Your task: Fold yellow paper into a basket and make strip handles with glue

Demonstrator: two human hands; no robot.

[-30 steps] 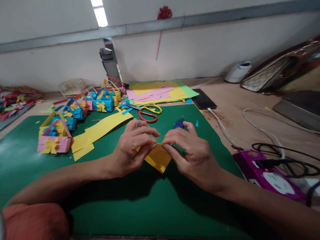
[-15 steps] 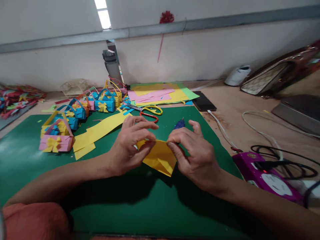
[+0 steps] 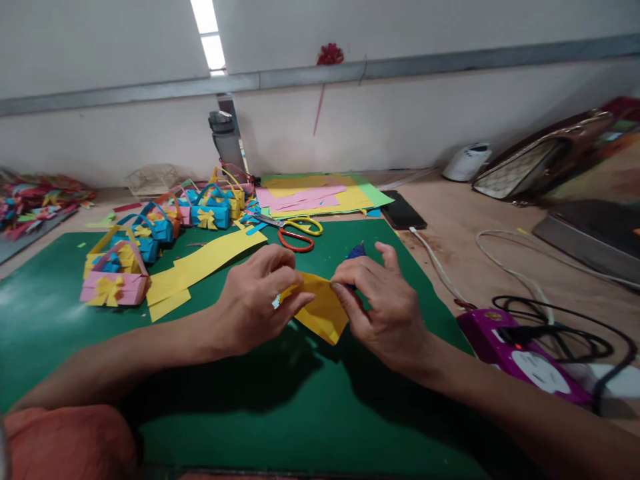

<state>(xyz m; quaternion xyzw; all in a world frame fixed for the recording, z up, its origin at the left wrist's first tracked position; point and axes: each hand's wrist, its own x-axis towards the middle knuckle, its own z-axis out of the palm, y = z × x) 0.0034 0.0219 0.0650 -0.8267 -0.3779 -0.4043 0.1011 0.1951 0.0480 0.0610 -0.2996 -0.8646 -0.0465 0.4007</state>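
Observation:
Between my hands, above the green mat (image 3: 240, 420), is a folded piece of yellow paper (image 3: 323, 312) with creases along its lower part. My right hand (image 3: 383, 307) pinches its upper right corner between thumb and fingers. At the left edge, my left hand (image 3: 263, 300) is closed around the paper, its thumb tip lying in front. A small dark blue object (image 3: 357, 251) shows behind my right fingers, mostly hidden. Scissors (image 3: 297, 233) with one red and one yellow handle lie just beyond my hands. Yellow paper strips (image 3: 205, 260) lie to the left.
Several small paper baskets with bows (image 3: 115, 287) stand at the left. Coloured paper sheets (image 3: 320, 193) are stacked at the back beside a phone (image 3: 403, 210). A purple power strip (image 3: 530, 360) with cables sits at the right. A grey bottle (image 3: 227, 143) stands by the wall.
My left thumb has come off the paper's front face slightly, and the paper has tilted a little. My right hand keeps its pinch. The whole view has shifted slightly.

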